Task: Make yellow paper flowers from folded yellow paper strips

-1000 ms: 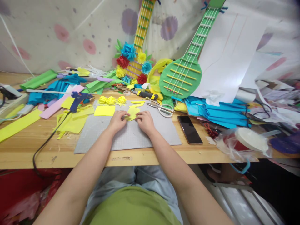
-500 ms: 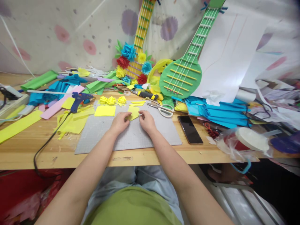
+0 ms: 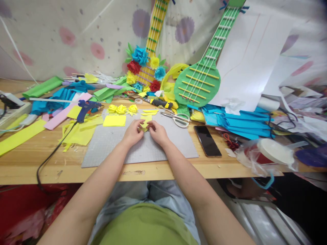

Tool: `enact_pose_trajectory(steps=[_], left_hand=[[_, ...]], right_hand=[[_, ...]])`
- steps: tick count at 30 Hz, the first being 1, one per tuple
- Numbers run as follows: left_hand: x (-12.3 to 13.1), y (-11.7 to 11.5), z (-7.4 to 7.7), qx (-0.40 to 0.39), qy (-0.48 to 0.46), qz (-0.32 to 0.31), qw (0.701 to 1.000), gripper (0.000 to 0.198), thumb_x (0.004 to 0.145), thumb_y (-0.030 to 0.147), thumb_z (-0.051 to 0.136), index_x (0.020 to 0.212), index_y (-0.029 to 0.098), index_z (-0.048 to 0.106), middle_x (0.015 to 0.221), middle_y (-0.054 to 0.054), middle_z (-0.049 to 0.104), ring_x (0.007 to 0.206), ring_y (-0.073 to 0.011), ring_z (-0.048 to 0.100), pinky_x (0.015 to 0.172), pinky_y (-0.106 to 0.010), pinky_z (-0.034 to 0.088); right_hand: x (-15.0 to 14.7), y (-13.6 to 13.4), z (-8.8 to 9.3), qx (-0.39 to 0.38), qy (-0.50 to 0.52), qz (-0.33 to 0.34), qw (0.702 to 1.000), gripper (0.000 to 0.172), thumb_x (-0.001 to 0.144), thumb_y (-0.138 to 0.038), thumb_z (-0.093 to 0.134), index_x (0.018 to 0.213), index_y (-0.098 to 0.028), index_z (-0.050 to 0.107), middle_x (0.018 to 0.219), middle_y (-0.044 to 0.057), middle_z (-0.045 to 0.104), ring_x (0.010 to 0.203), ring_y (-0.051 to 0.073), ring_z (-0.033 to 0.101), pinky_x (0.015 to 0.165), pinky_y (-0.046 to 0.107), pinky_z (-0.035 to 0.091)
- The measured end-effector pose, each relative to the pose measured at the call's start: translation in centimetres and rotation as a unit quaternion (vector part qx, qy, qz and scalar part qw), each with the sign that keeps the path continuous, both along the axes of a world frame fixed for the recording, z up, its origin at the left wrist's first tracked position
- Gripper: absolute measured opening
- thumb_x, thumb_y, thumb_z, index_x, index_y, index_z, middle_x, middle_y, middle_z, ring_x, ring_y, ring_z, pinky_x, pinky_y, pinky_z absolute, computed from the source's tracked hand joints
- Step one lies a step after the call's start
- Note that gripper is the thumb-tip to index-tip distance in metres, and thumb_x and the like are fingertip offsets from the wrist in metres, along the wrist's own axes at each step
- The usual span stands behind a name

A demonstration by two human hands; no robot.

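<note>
Our left hand (image 3: 134,132) and right hand (image 3: 157,132) now draw closer, curled fingers jointly pinching the small yellow paper piece (image 3: 145,124) between them, seemingly bending it.

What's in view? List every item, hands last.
Held paper: one, yellow, between both hands
Paper stack: one, yellow, mat's left
Paper flowers: three, yellow, mat's back
Paper strips: at least two, yellow, mat's back
Scissors: one, white handles, mat's right
Mat: one, grey, under the hands
Table: one, brown, under the mat
Phone: one, black, right of mat
Glue gun: one, blue, left
Tool: one, yellow and black, behind mat
Model instruments: two, yellow and green, at back
Large sheet: one, white, back right
Loose paper: uncounted, mixed, both sides
Container: one, white lid, far right
Backdrop: one, spotted white, behind
Left hand: one, bare, paper's left
Right hand: one, bare, paper's right
</note>
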State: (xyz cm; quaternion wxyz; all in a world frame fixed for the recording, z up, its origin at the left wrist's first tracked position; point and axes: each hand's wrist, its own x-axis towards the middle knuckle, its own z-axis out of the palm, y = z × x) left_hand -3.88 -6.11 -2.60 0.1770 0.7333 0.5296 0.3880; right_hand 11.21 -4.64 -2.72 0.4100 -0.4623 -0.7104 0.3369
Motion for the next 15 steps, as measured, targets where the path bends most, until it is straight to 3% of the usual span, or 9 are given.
enact_pose_trajectory(steps=[5,9,12,15], left_hand=[[-0.5,0.0,0.2,0.061,0.095,0.004,0.994,0.054,0.057,-0.002,0.048,0.107,0.019,0.053,0.109,-0.007,0.055,0.106,-0.0217,0.046,0.093,-0.038,0.040],[-0.8,0.2,0.2,0.083,0.109,0.029,0.990,0.034,0.067,0.011,0.058,0.100,0.020,0.059,0.106,-0.006,0.057,0.104,-0.0228,0.045,0.094,-0.040,0.037],[-0.8,0.2,0.3,0.089,0.102,0.012,0.991,0.012,0.072,0.020,0.059,0.083,0.022,0.064,0.097,-0.004,0.059,0.099,-0.0200,0.047,0.091,-0.037,0.039],[-0.7,0.2,0.4,0.067,0.113,-0.015,0.991,0.007,0.075,0.020,0.057,0.075,0.021,0.064,0.088,-0.003,0.061,0.091,-0.0180,0.050,0.085,-0.034,0.041]], right_hand=[[0.2,1.2,-0.5,-0.078,0.153,-0.027,0.985,0.029,0.065,-0.008,0.039,0.089,-0.020,0.053,0.078,-0.001,0.064,0.075,0.011,0.060,0.073,0.027,0.047],[0.4,1.9,-0.6,-0.120,0.214,-0.023,0.969,0.028,0.063,-0.010,0.041,0.087,-0.019,0.053,0.073,-0.002,0.063,0.074,0.011,0.059,0.072,0.026,0.046],[0.5,1.7,-0.6,-0.114,0.187,-0.022,0.975,0.029,0.064,-0.010,0.040,0.087,-0.019,0.053,0.073,-0.002,0.063,0.074,0.011,0.059,0.072,0.027,0.046],[0.6,1.2,-0.4,-0.062,0.076,-0.036,0.994,0.029,0.066,-0.009,0.040,0.088,-0.020,0.055,0.075,-0.002,0.064,0.075,0.012,0.057,0.076,0.029,0.044]])
